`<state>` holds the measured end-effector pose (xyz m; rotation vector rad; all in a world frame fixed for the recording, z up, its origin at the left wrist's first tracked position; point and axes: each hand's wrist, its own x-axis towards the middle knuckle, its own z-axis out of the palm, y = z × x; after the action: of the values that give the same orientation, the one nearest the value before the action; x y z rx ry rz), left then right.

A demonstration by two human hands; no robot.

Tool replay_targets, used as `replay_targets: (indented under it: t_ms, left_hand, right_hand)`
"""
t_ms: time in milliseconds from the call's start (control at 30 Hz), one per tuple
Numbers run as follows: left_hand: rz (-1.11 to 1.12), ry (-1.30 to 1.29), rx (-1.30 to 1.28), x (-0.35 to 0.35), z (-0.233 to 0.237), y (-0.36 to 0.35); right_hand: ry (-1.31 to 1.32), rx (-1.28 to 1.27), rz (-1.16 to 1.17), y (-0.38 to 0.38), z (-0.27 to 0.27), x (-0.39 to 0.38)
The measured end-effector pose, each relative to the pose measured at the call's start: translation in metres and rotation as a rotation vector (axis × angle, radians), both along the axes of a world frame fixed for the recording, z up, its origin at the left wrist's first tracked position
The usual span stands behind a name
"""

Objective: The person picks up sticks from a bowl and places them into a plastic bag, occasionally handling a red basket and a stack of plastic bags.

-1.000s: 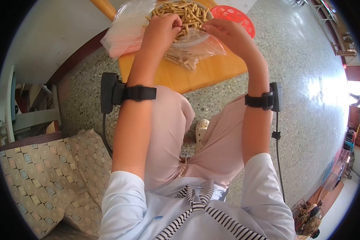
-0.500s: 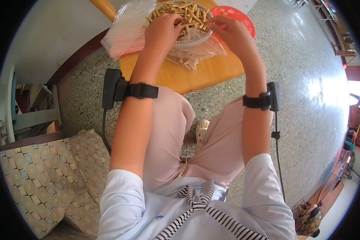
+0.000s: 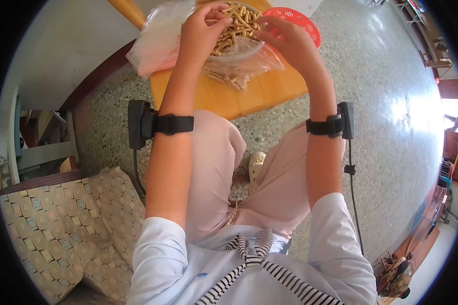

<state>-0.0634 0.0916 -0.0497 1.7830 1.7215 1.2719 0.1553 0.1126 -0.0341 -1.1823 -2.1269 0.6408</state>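
A round pale bowl (image 3: 239, 55) holds a heap of short, light-brown stick-like pieces (image 3: 244, 23). Over its left side is my left hand (image 3: 201, 30), fingers bent and thumb apart from them, with no piece plainly held. My right hand (image 3: 287, 39) is at the bowl's right side, thumb and fingers spread, the fingertips close to the pieces. A clear zip bag (image 3: 264, 60) lies against the bowl's near edge, its mouth towards my right hand. More of the brown pieces (image 3: 229, 76) show through its lower part.
The bowl and bag are on a yellowish wooden seat (image 3: 264, 94). Clear plastic bags (image 3: 160, 40) are stacked left of the bowl, and a red perforated basket (image 3: 305, 28) is at its right. Patterned fabric (image 3: 61, 229) covers something at lower left. Speckled floor (image 3: 381, 101) stretches to the right.
My left hand has moved slightly up and left, its thumb and fingers now farther apart. My right hand has shifted a little left and down, its fingers more spread.
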Motion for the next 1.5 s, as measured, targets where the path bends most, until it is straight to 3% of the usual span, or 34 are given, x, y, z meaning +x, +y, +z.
replay_targets:
  t_ms: [33, 133, 467, 533, 667, 767, 833, 967, 1067, 1133, 1267, 1333, 1500]
  left_hand:
    - [-0.126, -0.170, -0.009, 0.002, 0.003, 0.001]
    - [-0.318, -0.208, 0.030, 0.015, 0.010, -0.001]
    - [-0.210, 0.011, 0.060, 0.029, 0.031, -0.015]
    - [-0.217, -0.024, 0.069, 0.028, 0.030, -0.013]
    - [-0.153, -0.059, -0.015, 0.029, 0.030, -0.015]
    - [-0.174, 0.017, 0.071, 0.031, 0.034, -0.017]
    - [-0.154, 0.071, 0.051, 0.030, 0.034, -0.018]
    - [-0.157, 0.037, 0.087, 0.029, 0.035, -0.018]
    - [-0.111, -0.062, 0.012, 0.026, 0.041, -0.022]
    - [-0.087, -0.191, -0.021, 0.025, 0.044, -0.025]
    - [-0.091, -0.082, 0.035, 0.027, 0.045, -0.024]
    - [-0.221, -0.125, 0.094, 0.028, 0.046, -0.024]
    - [-0.283, -0.104, 0.165, 0.028, 0.045, -0.024]
  right_hand:
    - [0.038, 0.048, 0.057, -0.001, 0.002, -0.003]
    - [0.199, 0.125, 0.058, -0.002, 0.003, -0.010]
    - [0.295, 0.178, 0.160, 0.001, 0.008, -0.005]
    - [0.399, 0.005, 0.126, -0.005, 0.014, -0.006]
    - [0.341, 0.078, 0.161, -0.005, 0.023, -0.004]
    - [0.337, 0.014, 0.151, -0.012, 0.036, -0.008]
    - [0.291, 0.288, 0.198, -0.012, 0.034, -0.011]
    - [0.363, 0.117, 0.185, -0.012, 0.036, -0.012]
    - [0.293, 0.164, 0.038, -0.014, 0.042, -0.008]
    - [0.289, 0.023, -0.096, -0.008, 0.036, -0.004]
    - [0.326, -0.041, -0.046, -0.003, 0.018, 0.000]
    - [0.196, 0.002, -0.005, -0.008, 0.018, -0.001]
    - [0.093, 0.008, -0.012, -0.009, 0.020, -0.002]
